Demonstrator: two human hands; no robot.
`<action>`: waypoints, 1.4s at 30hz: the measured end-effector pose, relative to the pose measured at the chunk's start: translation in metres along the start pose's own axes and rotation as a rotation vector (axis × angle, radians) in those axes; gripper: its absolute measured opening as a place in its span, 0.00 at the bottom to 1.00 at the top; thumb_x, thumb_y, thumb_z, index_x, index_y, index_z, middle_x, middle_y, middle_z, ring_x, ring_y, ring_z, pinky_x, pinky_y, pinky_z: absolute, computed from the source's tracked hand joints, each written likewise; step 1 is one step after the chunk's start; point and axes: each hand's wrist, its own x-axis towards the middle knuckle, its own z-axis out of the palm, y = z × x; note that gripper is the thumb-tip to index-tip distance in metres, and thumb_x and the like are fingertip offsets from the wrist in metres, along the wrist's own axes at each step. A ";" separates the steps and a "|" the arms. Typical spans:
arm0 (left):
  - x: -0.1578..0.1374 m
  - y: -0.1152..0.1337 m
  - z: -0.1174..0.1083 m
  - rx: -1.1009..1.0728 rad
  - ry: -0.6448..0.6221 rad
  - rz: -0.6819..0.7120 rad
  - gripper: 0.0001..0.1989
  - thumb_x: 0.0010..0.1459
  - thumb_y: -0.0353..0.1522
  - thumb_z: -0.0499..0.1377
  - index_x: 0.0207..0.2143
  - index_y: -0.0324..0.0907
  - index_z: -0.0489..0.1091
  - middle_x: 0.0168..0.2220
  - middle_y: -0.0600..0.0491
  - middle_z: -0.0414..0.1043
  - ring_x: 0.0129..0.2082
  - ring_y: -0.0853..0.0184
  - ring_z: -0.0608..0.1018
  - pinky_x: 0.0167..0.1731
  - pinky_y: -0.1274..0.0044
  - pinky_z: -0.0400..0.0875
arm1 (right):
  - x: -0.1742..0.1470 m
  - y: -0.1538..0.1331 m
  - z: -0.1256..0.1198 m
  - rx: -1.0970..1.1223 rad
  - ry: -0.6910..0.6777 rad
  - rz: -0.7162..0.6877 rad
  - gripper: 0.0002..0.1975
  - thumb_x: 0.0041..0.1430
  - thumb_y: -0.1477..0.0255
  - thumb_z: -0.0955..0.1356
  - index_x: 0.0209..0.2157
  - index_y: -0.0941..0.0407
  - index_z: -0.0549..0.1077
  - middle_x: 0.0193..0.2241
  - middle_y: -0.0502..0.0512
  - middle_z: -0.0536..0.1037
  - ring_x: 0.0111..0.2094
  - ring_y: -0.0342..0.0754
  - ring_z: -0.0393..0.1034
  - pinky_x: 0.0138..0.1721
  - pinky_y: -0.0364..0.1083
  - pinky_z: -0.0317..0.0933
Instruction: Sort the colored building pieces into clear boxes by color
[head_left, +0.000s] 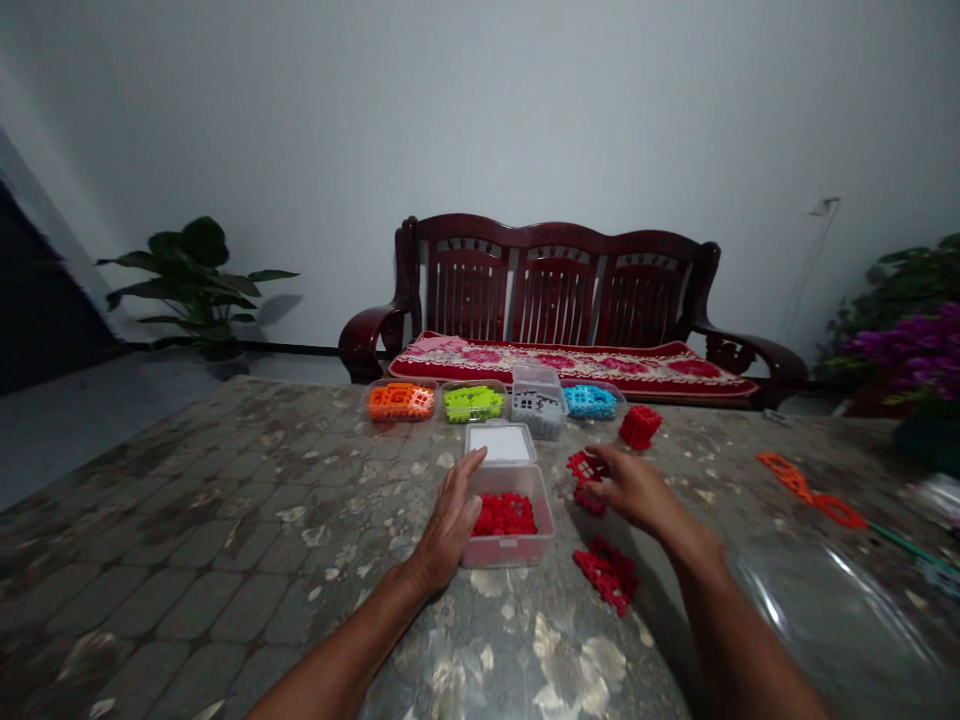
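Note:
A clear plastic box (507,552) with its lid (499,444) folded back stands before me, with red interlocking building pieces (504,514) inside. My left hand (451,520) rests along the box's left side, its fingers stretched out. To the right of the box, my right hand (630,486) has thumb and fingers around the edge of a red window-patterned building piece (580,465). Another red piece (589,502) is just beneath it, partly covered by the fingers. Nearer to me lie more red pieces (606,574), joined or overlapping. A red cube (640,427) sits beyond my right hand.
Along the table's far edge stand boxes of orange pieces (401,402), green pieces (474,404), grey pieces (538,408) and blue pieces (590,402). An orange figure-eight item (811,490) and clear plastic (832,600) lie at right. Behind is a wooden bench (559,290).

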 end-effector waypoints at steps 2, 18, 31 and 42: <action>0.000 0.001 0.000 -0.001 0.000 0.000 0.29 0.70 0.47 0.44 0.69 0.47 0.51 0.70 0.47 0.51 0.70 0.54 0.54 0.69 0.61 0.45 | -0.005 -0.012 -0.003 0.163 0.061 -0.155 0.26 0.55 0.71 0.70 0.57 0.56 0.72 0.48 0.61 0.81 0.47 0.56 0.76 0.47 0.51 0.68; 0.002 0.001 0.001 0.037 -0.010 -0.003 0.27 0.71 0.43 0.44 0.69 0.47 0.50 0.70 0.47 0.51 0.70 0.56 0.53 0.69 0.60 0.45 | 0.002 -0.002 0.006 0.003 0.016 -0.148 0.22 0.56 0.76 0.67 0.54 0.55 0.76 0.53 0.61 0.79 0.54 0.56 0.73 0.56 0.53 0.64; 0.009 0.000 0.005 0.051 -0.021 0.021 0.27 0.71 0.41 0.44 0.69 0.46 0.51 0.70 0.46 0.50 0.70 0.56 0.53 0.69 0.59 0.45 | 0.009 0.019 0.028 -0.236 -0.211 0.062 0.24 0.50 0.75 0.70 0.51 0.54 0.75 0.49 0.62 0.79 0.48 0.57 0.73 0.42 0.46 0.61; 0.012 -0.002 0.005 0.037 -0.028 0.020 0.27 0.71 0.42 0.44 0.69 0.46 0.51 0.70 0.46 0.51 0.70 0.56 0.53 0.69 0.60 0.45 | 0.009 0.013 0.018 0.130 0.078 -0.148 0.32 0.50 0.71 0.70 0.58 0.58 0.70 0.48 0.62 0.79 0.46 0.55 0.75 0.48 0.52 0.67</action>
